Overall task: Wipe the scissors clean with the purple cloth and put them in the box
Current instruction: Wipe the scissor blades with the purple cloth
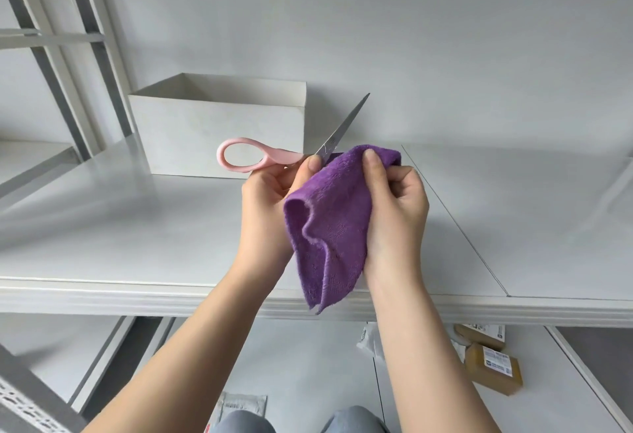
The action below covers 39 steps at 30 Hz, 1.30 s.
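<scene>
Nearest, low in view: brown cardboard parcels with white labels [493, 364] and a grey plastic mailer bag [239, 407] lie on the pale floor [308, 364] below the white shelf board [137, 227]. The board's moulded front lip runs straight across, under both forearms.

Above the lip, the right hand [394, 210] clenches the purple fleecy cloth [329, 227], thumb pressed on its top fold; the cloth's lower corner hangs past the lip. The left hand [270, 206] pinches the pink-handled steel scissors [294, 153] at the pivot, held in the air. Blades closed, tip pointing up and right, one handle loop out to the left; the cloth touches the blade base.

Just behind the scissors: an open-topped white cardboard box [219, 131] standing on the board, against the white wall [411, 38]. Bare board lies left and right of it. Grey metal shelf uprights [85, 56] stand far left.
</scene>
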Motion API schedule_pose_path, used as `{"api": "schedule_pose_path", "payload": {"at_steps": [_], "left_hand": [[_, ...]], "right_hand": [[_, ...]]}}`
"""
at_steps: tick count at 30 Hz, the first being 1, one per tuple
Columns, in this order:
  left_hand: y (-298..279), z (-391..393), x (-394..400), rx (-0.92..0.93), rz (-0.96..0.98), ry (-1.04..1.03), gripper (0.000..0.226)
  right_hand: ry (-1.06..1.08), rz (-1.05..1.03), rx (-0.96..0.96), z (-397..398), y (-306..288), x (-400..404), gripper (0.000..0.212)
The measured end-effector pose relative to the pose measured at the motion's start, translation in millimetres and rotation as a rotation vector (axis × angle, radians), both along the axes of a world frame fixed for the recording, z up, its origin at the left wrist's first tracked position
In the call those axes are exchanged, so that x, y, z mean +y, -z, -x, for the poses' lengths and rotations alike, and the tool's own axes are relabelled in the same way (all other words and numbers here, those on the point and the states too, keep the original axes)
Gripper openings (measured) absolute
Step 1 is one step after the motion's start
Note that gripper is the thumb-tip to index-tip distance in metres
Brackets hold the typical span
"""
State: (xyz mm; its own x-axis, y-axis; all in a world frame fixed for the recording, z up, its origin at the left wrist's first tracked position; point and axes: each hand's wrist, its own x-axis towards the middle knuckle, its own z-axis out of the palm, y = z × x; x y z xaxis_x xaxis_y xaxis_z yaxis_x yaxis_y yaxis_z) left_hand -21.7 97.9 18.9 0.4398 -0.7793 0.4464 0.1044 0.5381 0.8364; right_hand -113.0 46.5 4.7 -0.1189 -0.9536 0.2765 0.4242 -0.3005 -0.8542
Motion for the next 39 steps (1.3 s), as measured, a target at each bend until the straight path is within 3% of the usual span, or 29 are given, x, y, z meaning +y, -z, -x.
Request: {"api": "schedule_pose_path", "payload": {"at_steps": [5, 15, 23, 28, 39], "left_hand": [[1, -2, 2, -0.051, 0.004, -0.073, 0.024], [8, -5, 1, -0.096, -0.028, -0.115, 0.028], [2, -4, -4, 0.032, -0.002, 0.015, 0.034], [6, -8, 0, -0.071, 0.018, -0.067, 0.016], [6, -7, 0, -0.083, -0.003, -0.128, 0.025]], "right_hand": [[0.009, -0.02, -0.022, 5, -3, -5, 0.026], [0.018, -0.066, -0.11, 13, 3, -7, 0.028], [-0.047, 0.03, 0.015, -5, 2, 3, 0.025], [-0.023, -0.015, -0.05, 4, 2, -3, 0.027], [0.003, -0.033, -0.079, 7, 5, -6, 0.027]]}}
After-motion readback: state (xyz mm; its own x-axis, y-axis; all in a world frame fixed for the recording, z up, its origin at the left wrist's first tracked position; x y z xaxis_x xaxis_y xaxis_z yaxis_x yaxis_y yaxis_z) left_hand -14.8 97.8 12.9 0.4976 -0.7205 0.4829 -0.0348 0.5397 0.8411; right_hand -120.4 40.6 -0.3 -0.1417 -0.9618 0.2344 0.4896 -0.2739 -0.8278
